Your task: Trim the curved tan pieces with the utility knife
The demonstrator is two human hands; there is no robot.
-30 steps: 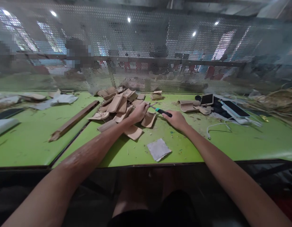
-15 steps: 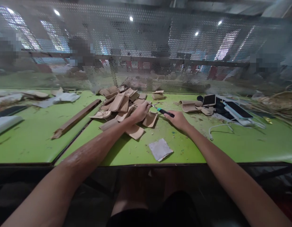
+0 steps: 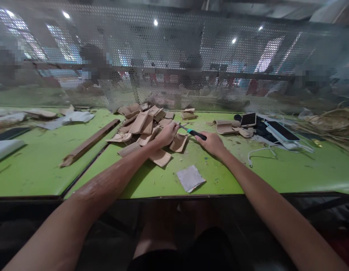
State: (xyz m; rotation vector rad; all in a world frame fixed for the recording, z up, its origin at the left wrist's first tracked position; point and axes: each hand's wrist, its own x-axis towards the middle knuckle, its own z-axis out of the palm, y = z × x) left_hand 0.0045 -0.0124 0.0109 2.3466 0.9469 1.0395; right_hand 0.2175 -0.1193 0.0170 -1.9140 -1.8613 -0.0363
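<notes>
The two hands meet near the middle of the worktop (image 3: 276,177), close together but apart, with the tool between them. The right hand (image 3: 212,143) is closed around the tool (image 3: 197,134), knuckles up, its forearm stretching in from the near right. The left hand (image 3: 167,134) is bent downward with fingers gathered narrowly by the tool's metal end; whether they pinch the shaft or a piece of wood cannot be told. Its forearm slants in from the near left.

The tool has a black handle with a teal collar; any lettering on it is too small to read. Its long axis runs roughly left to right, the handle butt toward the right palm and the metal end pointing left and slightly far.

Just beyond and left of the left hand lies a heap of wooden pieces (image 3: 139,122), overlapping at many angles. A curved piece (image 3: 178,143) sits just right of that hand, and a grey square (image 3: 191,178) lies nearer the edge. Farther left, a long wooden bar (image 3: 91,143) slants from near left to far right. On the right are a tilted phone (image 3: 248,119), a second phone (image 3: 282,130) and a white cable (image 3: 261,149). A perforated screen (image 3: 168,56) stands along the far side.
</notes>
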